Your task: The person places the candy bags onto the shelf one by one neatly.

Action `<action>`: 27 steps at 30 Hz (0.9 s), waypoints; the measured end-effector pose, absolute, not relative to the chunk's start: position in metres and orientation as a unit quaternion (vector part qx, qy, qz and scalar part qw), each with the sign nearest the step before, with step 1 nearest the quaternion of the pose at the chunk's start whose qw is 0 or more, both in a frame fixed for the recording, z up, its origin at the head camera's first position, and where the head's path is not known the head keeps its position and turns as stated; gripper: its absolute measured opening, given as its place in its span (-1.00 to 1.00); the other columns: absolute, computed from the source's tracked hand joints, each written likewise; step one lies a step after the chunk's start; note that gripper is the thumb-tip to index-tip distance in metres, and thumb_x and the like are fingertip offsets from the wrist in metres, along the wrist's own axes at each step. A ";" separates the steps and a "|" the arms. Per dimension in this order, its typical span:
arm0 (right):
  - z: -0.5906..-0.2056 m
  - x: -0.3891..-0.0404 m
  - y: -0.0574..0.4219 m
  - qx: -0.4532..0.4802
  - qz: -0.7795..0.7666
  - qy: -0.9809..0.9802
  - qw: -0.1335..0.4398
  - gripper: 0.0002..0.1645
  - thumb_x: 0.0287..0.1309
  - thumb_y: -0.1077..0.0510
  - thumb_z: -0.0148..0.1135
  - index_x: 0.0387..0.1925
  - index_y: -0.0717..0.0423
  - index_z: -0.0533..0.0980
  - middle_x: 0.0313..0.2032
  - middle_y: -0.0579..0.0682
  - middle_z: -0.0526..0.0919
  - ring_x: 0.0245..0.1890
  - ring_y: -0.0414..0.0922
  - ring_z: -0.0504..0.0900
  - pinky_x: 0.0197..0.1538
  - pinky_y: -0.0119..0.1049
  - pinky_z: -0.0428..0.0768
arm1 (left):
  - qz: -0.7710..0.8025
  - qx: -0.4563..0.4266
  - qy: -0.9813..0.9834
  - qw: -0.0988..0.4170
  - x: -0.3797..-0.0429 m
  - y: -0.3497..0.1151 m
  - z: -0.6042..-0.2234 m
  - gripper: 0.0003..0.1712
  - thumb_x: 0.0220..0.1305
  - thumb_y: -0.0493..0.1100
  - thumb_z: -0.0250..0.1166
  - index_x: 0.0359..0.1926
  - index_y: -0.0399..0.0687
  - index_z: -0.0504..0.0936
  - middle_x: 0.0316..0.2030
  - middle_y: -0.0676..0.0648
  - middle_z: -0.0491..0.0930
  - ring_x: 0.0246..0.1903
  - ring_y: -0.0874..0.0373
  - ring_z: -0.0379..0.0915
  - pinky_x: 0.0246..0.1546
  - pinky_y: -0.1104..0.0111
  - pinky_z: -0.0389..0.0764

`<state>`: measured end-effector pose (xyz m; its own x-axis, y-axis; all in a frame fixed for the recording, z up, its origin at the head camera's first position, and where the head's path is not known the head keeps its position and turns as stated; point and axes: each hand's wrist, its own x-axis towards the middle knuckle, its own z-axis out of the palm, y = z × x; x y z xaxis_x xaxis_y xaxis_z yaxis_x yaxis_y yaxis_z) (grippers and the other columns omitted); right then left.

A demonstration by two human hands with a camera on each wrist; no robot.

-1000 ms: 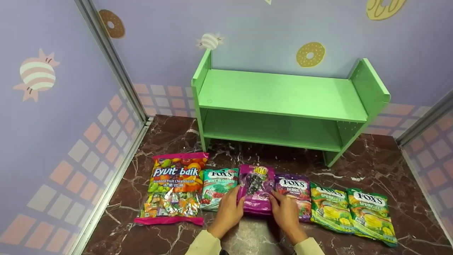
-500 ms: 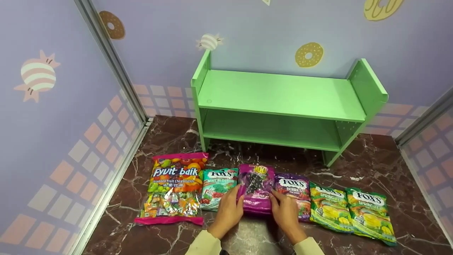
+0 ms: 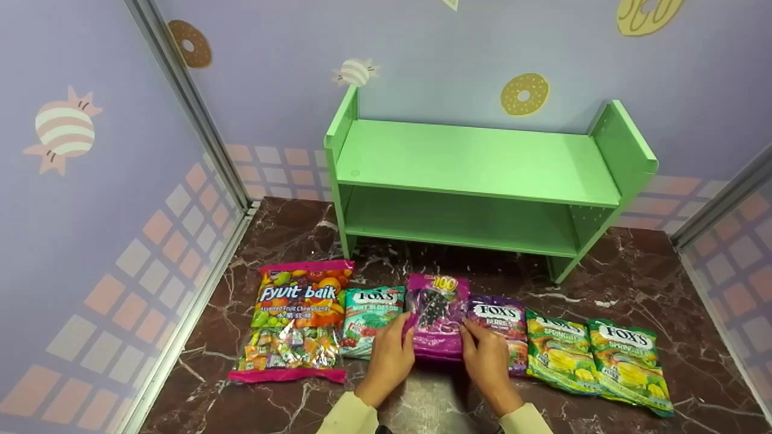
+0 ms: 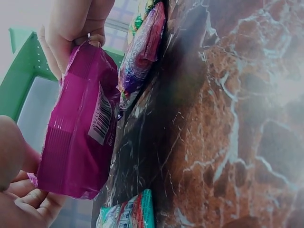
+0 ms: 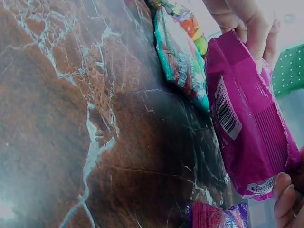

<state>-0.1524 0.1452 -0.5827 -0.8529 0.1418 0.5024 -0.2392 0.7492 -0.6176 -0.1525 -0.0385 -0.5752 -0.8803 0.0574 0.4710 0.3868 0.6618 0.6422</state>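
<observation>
Both hands grip a purple candy bag (image 3: 435,313) marked 100, with dark berries pictured on its front. My left hand (image 3: 391,360) pinches its left edge, thumb on the front. My right hand (image 3: 487,361) pinches the opposite edge the same way. In the left wrist view the purple bag (image 4: 78,133) shows its barcode side, close over the marbled surface. Beside it on the left lies a green Fox's Mint Blossom bag (image 3: 371,319); on the right lies a purple Fox's Berries bag (image 3: 500,319).
A large Fyvit baik candy bag (image 3: 298,319) lies at the far left. Two yellow-green Fox's bags, an inner one (image 3: 564,355) and an outer one (image 3: 630,364), overlap at the right. Behind the row stands a green two-tier shelf (image 3: 476,163) against the patterned wall.
The purple bag's top edge has shifted slightly away from me, with both hands keeping their grip. The other bags stay where they lay; the head view has shifted a little.
</observation>
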 end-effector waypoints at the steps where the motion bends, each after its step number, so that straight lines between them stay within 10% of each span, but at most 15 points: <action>1: -0.582 -0.152 0.145 0.029 0.354 -0.894 0.272 -0.82 0.06 0.29 0.36 -0.24 0.21 0.72 -0.34 0.16 0.77 -0.37 0.15 0.73 -0.32 0.04 0.58 | -0.392 -0.125 -0.886 0.213 -0.153 -0.038 -0.575 -0.73 0.23 -0.35 0.25 -0.04 -0.29 0.60 -0.21 -0.21 0.70 -0.22 -0.06 0.65 -0.19 0.13 0.62; 27: -0.557 -0.148 0.142 0.039 0.366 -0.875 0.315 -0.79 0.03 0.31 0.39 -0.22 0.25 0.71 -0.29 0.16 0.77 -0.33 0.06 0.76 -0.27 -0.03 0.65 | -0.422 -0.122 -0.861 0.255 -0.147 -0.037 -0.552 -0.77 0.22 -0.41 0.24 -0.09 -0.27 0.62 -0.29 -0.15 0.71 -0.35 0.06 0.64 -0.30 0.23 0.63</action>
<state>-0.1477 0.1425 -0.5566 -0.7984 0.1625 0.5798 -0.2986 0.7293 -0.6156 -0.1472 -0.0366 -0.5522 -0.8398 -0.0055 0.5428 0.4254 0.6145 0.6644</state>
